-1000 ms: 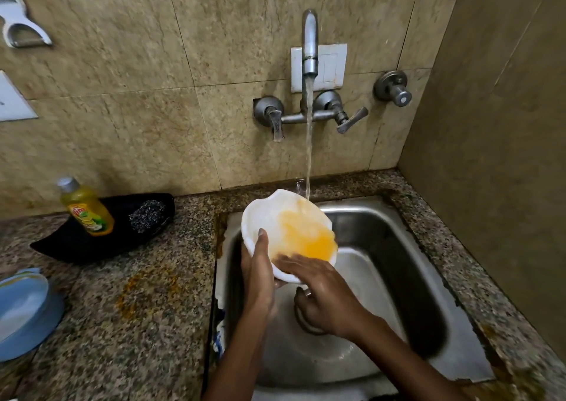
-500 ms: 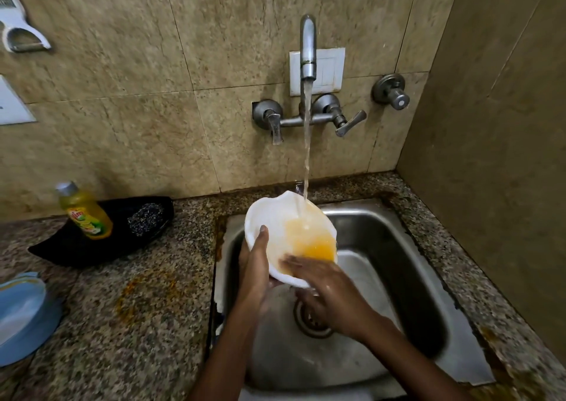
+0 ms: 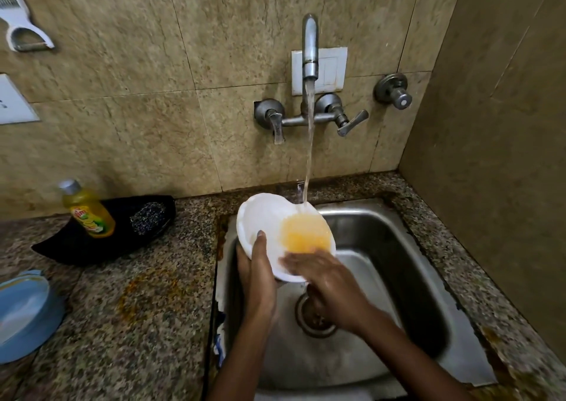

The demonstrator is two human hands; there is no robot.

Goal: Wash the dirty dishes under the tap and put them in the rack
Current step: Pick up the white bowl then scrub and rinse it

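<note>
From the head view, a white bowl point(image 3: 269, 216) is held tilted over the steel sink point(image 3: 382, 247), its far rim just under the stream of water point(image 3: 309, 143) that falls from the wall tap point(image 3: 310, 48). Yellow-orange residue mixed with water pools in the lower right part of the bowl. The left hand point(image 3: 257, 275) grasps the bowl at its near left edge, thumb lying inside on the white surface and the fingers curled under and behind the rim. The right hand point(image 3: 330, 287) reaches in from the right with its fingers extended and fairly flat, touching the inside of the bowl at the near edge of the yellow patch; it is blurred, and it is released rather than clenched, pressing on the bowl without closing around it. Below the hands the sink drain point(image 3: 312, 318) shows. On the speckled granite counter point(image 3: 137, 324) to the left stands a yellow dish soap bottle point(image 3: 88, 210) in a black tray point(image 3: 101, 241), with a dark scrubber point(image 3: 147, 220) beside it in the same tray. A blue plate point(image 3: 21, 315) lies at the left edge of the counter. A white peeler point(image 3: 21, 23) hangs on the tiled wall at upper left
</note>
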